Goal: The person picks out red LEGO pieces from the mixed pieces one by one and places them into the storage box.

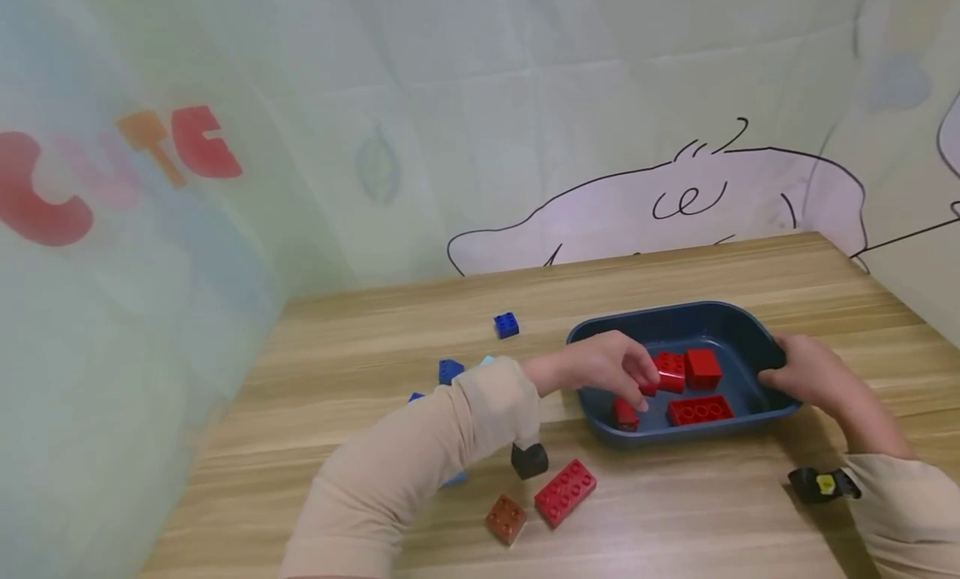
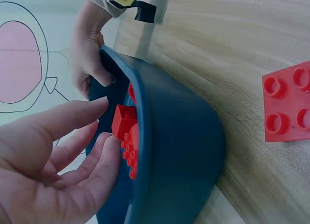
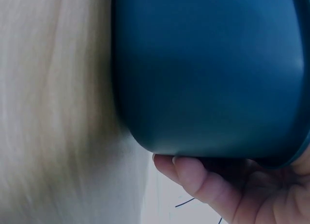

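Observation:
My left hand (image 1: 611,366) hovers over the left part of a dark blue tray (image 1: 750,337). In the left wrist view its thumb and fingers (image 2: 104,156) are relaxed and apart, with nothing between them. Red bricks lie in the tray below: a block (image 1: 703,369), a studded brick (image 1: 670,371), a long brick (image 1: 701,411) and a small piece (image 1: 625,415) by the fingertips. On the right, my right hand (image 1: 813,375) grips the tray's end, thumb over the rim and fingers (image 3: 193,178) against the outer wall.
In front of the tray, a red eight-stud brick (image 1: 566,492) and a brown brick (image 1: 506,519) lie on the wooden table (image 1: 675,512). Blue bricks sit left of the tray, one (image 1: 506,325) farther back, another (image 1: 450,371) partly behind my left sleeve. A printed curtain (image 1: 480,146) hangs behind.

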Demonstrator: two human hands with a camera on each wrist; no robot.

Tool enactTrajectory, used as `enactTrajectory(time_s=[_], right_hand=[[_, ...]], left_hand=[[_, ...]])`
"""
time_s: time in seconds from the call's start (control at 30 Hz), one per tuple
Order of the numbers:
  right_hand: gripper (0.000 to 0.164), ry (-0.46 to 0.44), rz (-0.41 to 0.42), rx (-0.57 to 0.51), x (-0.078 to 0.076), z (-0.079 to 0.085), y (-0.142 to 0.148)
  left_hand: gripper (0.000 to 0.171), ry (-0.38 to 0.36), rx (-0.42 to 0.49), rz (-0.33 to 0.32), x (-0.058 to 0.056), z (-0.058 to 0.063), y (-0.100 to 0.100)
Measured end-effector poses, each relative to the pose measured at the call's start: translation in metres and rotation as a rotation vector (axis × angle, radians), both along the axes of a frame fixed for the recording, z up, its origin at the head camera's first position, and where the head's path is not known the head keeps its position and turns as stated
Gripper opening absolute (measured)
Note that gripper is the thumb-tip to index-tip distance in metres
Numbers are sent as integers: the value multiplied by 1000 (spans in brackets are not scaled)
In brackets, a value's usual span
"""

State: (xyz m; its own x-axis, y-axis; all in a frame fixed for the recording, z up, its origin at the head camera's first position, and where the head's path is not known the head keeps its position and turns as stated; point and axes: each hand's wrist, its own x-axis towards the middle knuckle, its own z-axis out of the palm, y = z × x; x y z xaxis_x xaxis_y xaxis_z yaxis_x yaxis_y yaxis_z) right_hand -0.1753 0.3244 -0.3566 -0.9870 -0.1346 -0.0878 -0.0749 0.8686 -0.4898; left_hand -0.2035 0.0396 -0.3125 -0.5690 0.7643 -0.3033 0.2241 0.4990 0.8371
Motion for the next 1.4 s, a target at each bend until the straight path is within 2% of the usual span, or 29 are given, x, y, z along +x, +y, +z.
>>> enactTrajectory(time_s=[0.23, 0.43, 0.57, 0.77, 1.07, 1.2, 1.4], right_hand=[[43, -25, -4, -15, 0, -1, 0], [43, -22, -2, -16, -1, -1, 1], [43, -39, 0, -22, -2, -1, 1], [43, -27, -3, -21, -2, -2, 1], [42, -18, 0, -33, -1, -2, 0], [42, -19, -9, -19, -2, -1, 1], [42, -34, -9, -26, -1, -1, 2]], left_hand=[[29, 35, -9, -24, 0, 6, -13], [30, -6, 29, 2, 2, 9, -32], [31, -18, -15, 20, 7, 9, -47], [32, 2, -43, 22, 16, 3, -68], [30, -30, -42, 97, 27, -6, -88], [30, -35, -25, 129, 32, -9, -93], [29, -38, 49, 192, 43, -18, -103]])
